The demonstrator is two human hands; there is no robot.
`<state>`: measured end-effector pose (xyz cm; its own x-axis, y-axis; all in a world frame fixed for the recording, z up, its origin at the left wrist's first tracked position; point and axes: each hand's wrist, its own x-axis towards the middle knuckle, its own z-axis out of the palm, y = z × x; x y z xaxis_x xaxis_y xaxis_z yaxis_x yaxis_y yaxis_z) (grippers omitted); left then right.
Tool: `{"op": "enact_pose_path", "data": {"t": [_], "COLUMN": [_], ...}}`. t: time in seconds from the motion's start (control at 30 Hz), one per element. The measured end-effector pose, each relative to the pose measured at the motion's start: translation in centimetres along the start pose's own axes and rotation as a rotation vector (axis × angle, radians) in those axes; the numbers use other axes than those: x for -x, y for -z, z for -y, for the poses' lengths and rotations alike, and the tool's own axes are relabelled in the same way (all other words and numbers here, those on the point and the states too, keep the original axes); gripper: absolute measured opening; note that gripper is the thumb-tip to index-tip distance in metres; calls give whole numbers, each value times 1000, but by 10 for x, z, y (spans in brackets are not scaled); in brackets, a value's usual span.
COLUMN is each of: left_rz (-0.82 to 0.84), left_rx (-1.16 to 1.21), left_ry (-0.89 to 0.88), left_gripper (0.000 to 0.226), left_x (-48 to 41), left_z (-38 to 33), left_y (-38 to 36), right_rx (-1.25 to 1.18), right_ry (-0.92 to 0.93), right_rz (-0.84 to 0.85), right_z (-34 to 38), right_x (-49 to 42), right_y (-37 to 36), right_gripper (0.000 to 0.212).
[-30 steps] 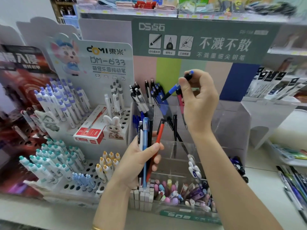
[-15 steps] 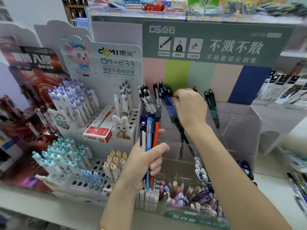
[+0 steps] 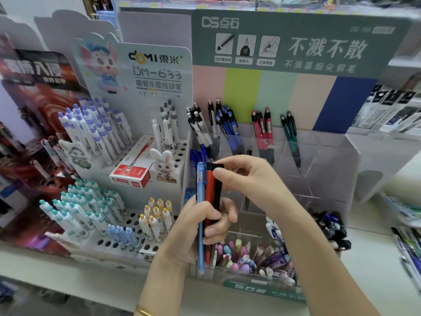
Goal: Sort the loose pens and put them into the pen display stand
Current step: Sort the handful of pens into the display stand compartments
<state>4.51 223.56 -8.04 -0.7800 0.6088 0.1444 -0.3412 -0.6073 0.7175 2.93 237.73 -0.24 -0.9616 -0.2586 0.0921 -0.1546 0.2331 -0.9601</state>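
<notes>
My left hand (image 3: 200,226) held pens (image 3: 208,201) upright before the stand (image 3: 330,160), with my right hand (image 3: 250,179) at their tops. Other pens (image 3: 227,128) stood in the stand's back compartments. Left of the stand sat a rack (image 3: 134,218) with a box (image 3: 134,172) on it.

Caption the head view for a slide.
Left hand grips loose pens; right hand pinches the top of the black pen, before the clear display stand.
</notes>
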Motion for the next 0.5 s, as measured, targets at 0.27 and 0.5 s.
{"op": "enact_pose_path", "data": {"t": [0.27,0.5], "left_rz": [-64,-120], "left_rx": [-62,-184], "left_ry": [91,147], "left_gripper": [26,48], "left_x": [5,16], "left_z": [5,3], "left_y": [3,14], "right_rx": [-29,-132], "right_ry": [-106,-83], "right_rz": [101,-114], "right_z": [-17,-28], "right_x": [-9,-15], "right_y": [2,10], "right_gripper": [7,3]}}
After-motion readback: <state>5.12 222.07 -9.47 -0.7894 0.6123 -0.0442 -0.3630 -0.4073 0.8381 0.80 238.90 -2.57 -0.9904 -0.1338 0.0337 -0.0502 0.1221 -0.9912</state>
